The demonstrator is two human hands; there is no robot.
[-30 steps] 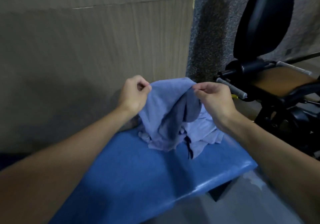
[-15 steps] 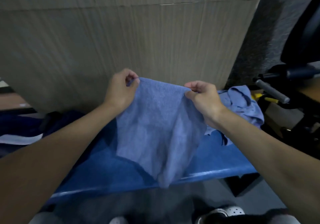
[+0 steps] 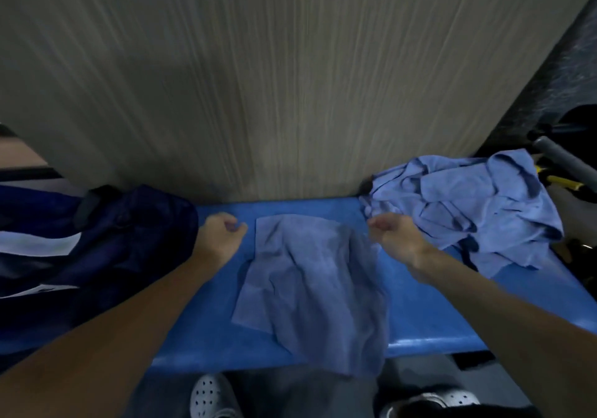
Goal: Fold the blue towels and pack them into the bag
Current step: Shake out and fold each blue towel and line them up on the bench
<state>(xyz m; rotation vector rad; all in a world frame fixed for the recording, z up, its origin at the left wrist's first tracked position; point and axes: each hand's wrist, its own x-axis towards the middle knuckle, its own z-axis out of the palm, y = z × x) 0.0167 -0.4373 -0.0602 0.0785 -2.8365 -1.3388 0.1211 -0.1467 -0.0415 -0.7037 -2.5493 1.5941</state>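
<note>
Leaves the dark navy bag [image 3: 122, 240] slumped at the left end of the blue bench [image 3: 210, 337], with nothing visibly packed into it. Has let go with the left hand [image 3: 219, 233]: curled into a loose fist just beside the far left corner of the towel [image 3: 310, 282], gripping nothing. Held that towel in the air by its two top corners half a second ago; now has it laid out on the middle of the bench, roughly flat yet creased, with the near edge hanging over the front. Has released with the right hand [image 3: 397, 236] too: fingers slack and half bent near the far right corner, empty. Keeps the crumpled pile of towels [image 3: 468, 211] further right, against the cardboard wall [image 3: 290, 78]. Means, by the look of it, spreading done and folding proper about to start; probably calls for smoothing the creases first, with many more towels to follow.
</note>
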